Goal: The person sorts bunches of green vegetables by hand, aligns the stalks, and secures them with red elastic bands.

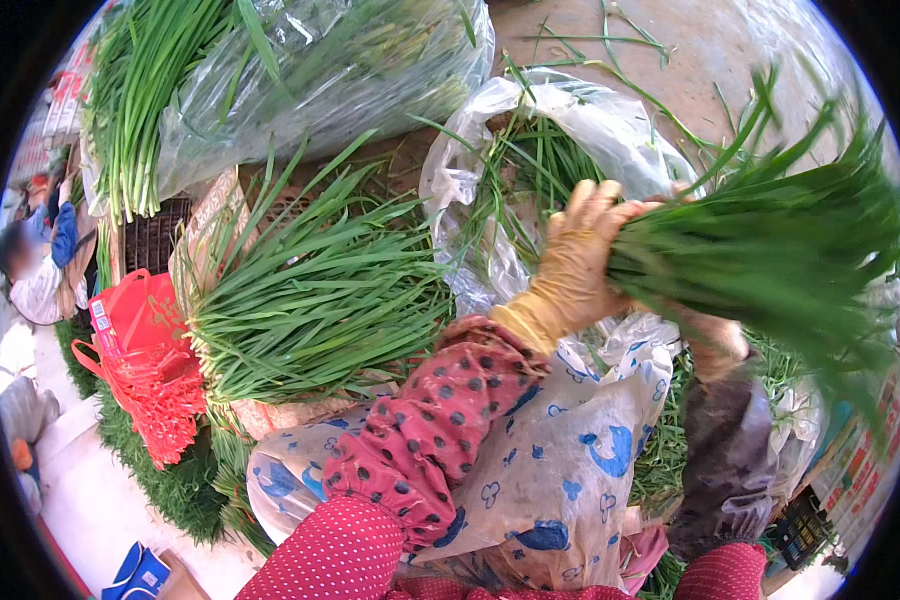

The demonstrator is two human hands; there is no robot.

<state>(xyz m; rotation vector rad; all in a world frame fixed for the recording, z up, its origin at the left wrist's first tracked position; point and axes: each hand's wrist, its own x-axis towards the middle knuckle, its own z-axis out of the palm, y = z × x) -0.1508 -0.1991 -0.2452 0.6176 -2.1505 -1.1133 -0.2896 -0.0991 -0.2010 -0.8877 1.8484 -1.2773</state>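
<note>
A large bunch of garlic chives (770,230) is lifted at the right, its leaf ends smeared by motion. My left hand (575,262), in a dirty yellow rubber glove, is closed against the left end of the bunch. Under the leaves, my right hand (712,338) supports the same bunch; most of its fingers are hidden, though a fingertip seems to show above the stems. Beneath the hands, a clear plastic bag (450,185) gapes around loose chives (555,160). To the left lies a big pile of chives (320,300), stem ends leftward.
A plastic-wrapped heap of chives (320,80) lies at the far left. Beside the near pile is a red bag (145,330) with red ties (160,410). A patterned plastic sheet (530,470) covers my lap. Another person (45,255) is at the left edge. Leaf scraps litter the floor (660,90).
</note>
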